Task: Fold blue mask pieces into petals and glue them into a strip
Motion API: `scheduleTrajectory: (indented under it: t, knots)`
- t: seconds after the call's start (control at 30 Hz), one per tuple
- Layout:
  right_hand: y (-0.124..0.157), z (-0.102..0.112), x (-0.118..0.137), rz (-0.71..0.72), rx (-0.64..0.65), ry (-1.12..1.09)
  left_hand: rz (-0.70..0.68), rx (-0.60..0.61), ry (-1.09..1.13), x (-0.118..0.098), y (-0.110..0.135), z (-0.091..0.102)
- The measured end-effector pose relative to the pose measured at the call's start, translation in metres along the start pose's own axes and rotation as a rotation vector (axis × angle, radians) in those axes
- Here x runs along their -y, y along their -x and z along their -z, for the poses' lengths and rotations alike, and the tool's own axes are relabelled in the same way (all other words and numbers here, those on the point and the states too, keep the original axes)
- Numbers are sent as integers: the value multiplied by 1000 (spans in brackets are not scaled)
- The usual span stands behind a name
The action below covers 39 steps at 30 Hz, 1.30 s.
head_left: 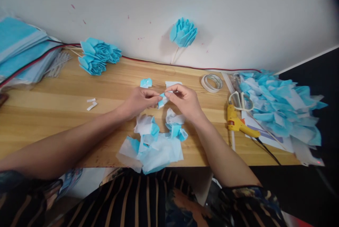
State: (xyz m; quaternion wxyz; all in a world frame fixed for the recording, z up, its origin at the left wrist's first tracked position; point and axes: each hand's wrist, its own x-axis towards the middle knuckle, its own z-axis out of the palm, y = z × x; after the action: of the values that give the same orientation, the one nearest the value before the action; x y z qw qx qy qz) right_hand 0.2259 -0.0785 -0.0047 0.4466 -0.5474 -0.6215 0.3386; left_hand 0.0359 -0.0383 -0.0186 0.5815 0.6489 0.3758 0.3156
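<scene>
The left hand (139,100) and right hand (187,104) each pinch a small blue-and-white piece (164,100) between thumb and fingers, over the middle of the table; holding it from both sides probably keeps the limp sheet steady, though whether it touches the wood I cannot tell. Crumpled pieces (161,152) lie at the near edge, between the forearms, seemingly to stay close. To the right, a tape roll (203,82), white-handled scissors (250,105) and a yellow glue gun (233,119) sit between the right arm and a heap of blue and white pieces (280,99), perhaps for easy reach. On the far side, a blue flower (183,32) stands against the wall, probably for support. The table (53,114) is pale, striped wood; the wall (119,0) is whitish with reddish marks, and a red-and-black cable (156,62) runs along its foot.
</scene>
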Motion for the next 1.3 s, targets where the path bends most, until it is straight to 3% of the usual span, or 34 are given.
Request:
scheduleTrajectory:
  t: [0.13, 0.37, 0.63, 0.87, 1.03, 1.1, 1.23, 1.3]
  knots:
    - [-1, 3, -2, 91, 2, 69, 38, 2, 44, -1, 0, 1]
    - [0, 3, -3, 474, -128, 369, 218, -11, 323, -3, -2, 1]
    - [-1, 1, -6, 625, -110, 484, 223, -10, 449, 0, -3, 3]
    - [-3, 3, -10, 594, -88, 506, 209, 42, 465, 1, -6, 4]
    - [0, 2, -8, 609, -67, 446, 198, -25, 428, 0, -5, 3]
    - [1, 4, -6, 530, -39, 311, 188, -48, 404, -1, -5, 3]
    - [0, 7, -7, 207, 2, -111, 134, -74, 355, -3, -4, 3]
    - [-1, 6, -9, 81, 55, -212, 108, -74, 344, -4, -3, 3]
